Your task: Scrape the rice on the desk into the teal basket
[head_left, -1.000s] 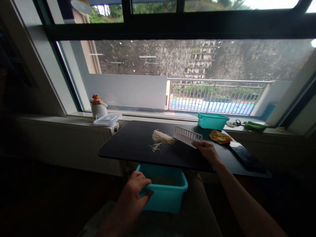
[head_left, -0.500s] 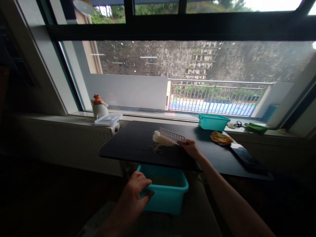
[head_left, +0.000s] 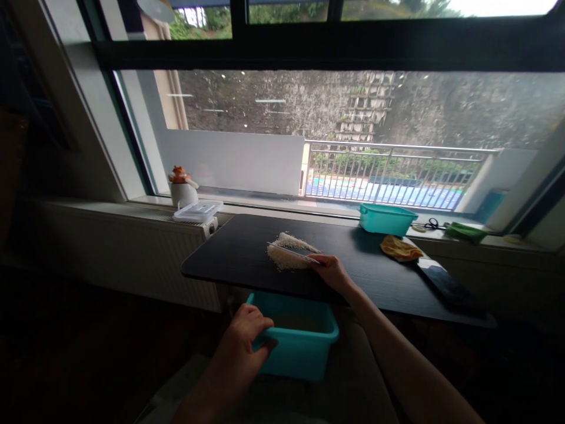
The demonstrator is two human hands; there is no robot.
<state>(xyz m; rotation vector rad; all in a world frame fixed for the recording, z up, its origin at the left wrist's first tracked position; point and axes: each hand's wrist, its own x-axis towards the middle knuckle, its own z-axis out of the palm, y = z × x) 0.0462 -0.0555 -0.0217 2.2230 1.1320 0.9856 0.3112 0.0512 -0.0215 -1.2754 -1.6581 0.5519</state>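
Note:
My right hand [head_left: 334, 273] grips a thin white slotted plastic panel [head_left: 296, 254], which is now seen nearly edge-on. Its edge stands in a pile of white rice-like grains [head_left: 286, 259] on the dark tabletop [head_left: 233, 250]. Grains lie on both the near and far sides of the panel. Below the table's front edge, my left hand [head_left: 247, 335] is closed around the left rim of a turquoise plastic bin [head_left: 300, 356]. The bin rests at my lap, and its shadowed bottom is hard to make out.
A second turquoise bin [head_left: 388, 219] stands at the table's back right, near a yellow cloth [head_left: 401, 248] and a dark flat object [head_left: 448, 285]. On the left ledge are a clear plastic lid [head_left: 198, 211] and a white pot [head_left: 183, 193]. Scissors [head_left: 432, 224] and green cloth [head_left: 465, 232] lie on the sill.
The slotted panel has tipped from a slanted, face-visible position to nearly edge-on and moved left and nearer, into the grains. The pile is now parted. My left hand stays on the bin.

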